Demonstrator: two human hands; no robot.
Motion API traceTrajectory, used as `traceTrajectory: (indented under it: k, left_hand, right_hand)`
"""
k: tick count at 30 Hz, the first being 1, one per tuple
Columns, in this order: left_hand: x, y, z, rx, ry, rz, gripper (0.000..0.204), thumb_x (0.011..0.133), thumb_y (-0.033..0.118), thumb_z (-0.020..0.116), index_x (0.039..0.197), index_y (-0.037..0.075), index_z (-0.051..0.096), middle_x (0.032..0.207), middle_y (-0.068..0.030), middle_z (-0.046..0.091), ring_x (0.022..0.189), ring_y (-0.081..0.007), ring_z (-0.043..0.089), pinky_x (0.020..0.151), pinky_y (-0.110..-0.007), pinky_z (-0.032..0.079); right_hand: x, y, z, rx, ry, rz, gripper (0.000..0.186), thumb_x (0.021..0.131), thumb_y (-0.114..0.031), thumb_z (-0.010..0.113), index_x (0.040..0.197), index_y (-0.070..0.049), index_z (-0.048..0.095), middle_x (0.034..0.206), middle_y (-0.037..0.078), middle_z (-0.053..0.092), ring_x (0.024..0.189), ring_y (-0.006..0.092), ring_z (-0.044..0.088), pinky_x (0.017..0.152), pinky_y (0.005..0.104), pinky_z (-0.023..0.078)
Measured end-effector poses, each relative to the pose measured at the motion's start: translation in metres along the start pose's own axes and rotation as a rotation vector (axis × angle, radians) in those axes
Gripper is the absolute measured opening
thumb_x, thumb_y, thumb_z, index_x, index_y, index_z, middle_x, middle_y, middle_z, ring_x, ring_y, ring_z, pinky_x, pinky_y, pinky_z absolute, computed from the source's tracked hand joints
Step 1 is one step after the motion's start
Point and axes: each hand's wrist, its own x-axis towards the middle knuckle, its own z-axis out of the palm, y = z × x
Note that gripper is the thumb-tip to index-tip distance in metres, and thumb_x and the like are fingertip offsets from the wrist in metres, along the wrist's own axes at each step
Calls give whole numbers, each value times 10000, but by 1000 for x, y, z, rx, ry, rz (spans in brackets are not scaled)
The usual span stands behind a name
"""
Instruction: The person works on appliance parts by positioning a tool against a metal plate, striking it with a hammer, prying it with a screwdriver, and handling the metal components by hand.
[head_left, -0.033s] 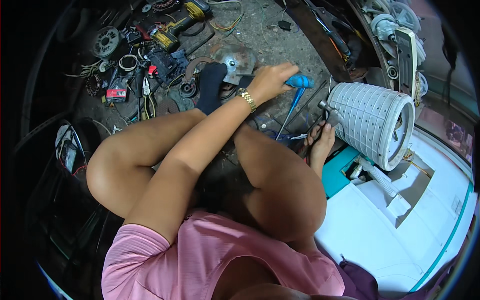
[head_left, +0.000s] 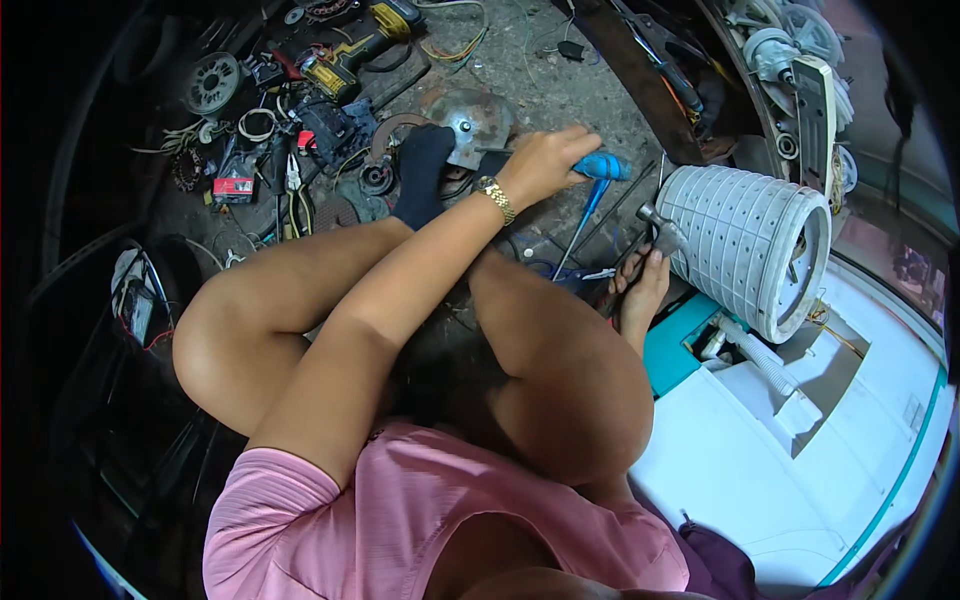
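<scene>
My left hand (head_left: pixel 545 165), with a gold watch on its wrist, is closed around a blue-handled tool (head_left: pixel 603 167); the handle's end sticks out past the fingers. A slim blue and metal shaft (head_left: pixel 583 222) slants down from beside the handle; I cannot tell whether it is part of the same tool. Beyond my right knee, my right hand (head_left: pixel 640 280) grips a claw hammer (head_left: pixel 668 235) close below its head. My knee hides the right forearm. Close to the hammer lies a white perforated drum (head_left: pixel 735 235) on its side.
Left of my socked foot (head_left: pixel 425 175) lie pliers (head_left: pixel 295 190), a yellow and black power tool (head_left: pixel 345 55), wires and loose parts. A round metal plate (head_left: pixel 467 125) is near my left hand. A white appliance panel (head_left: pixel 700 460) spans the right; a shelf of parts (head_left: pixel 790 50) stands behind.
My left hand and the blue handle have shifted very slightly right and down. My right hand and the hammer look the same.
</scene>
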Motion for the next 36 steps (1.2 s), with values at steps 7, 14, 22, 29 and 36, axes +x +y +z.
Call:
traceTrajectory:
  k: [7,14,22,29,36]
  left_hand:
    - [1,-1,4,-27,-33,-27,395,732,220,811,1003,96,551,915,-89,678,861,-352,683,685,-466,539]
    - [-1,-5,5,-34,-98,-61,471,690,167,847,1068,64,586,954,-139,698,878,-365,683,720,-441,552]
    - [-5,-7,8,-18,-32,-21,367,741,226,808,975,101,553,878,-98,679,824,-348,682,669,-444,546]
    - [-9,-8,10,-15,-95,-48,426,709,210,840,1030,76,594,861,-151,689,812,-357,684,685,-432,542]
    - [-5,3,22,-28,-162,-100,354,727,218,819,985,117,599,855,-145,684,825,-374,677,697,-463,527]
  right_hand:
    - [2,15,-15,7,27,22,277,1075,-352,455,1040,-82,501,655,24,476,439,105,408,405,263,361]
    - [4,21,-15,-2,54,65,276,1075,-347,450,1043,-77,499,661,29,479,445,105,409,411,268,361]
    - [3,13,-12,-4,61,74,283,1075,-348,449,1042,-70,496,671,28,482,451,102,407,422,269,358]
    - [-3,-26,-5,-50,-56,-35,304,1069,-368,462,1043,-69,507,675,19,479,462,77,404,422,238,348]
    - [25,-39,-3,-457,-172,-179,307,1064,-357,482,1014,-68,573,667,-16,488,522,72,438,453,249,351]
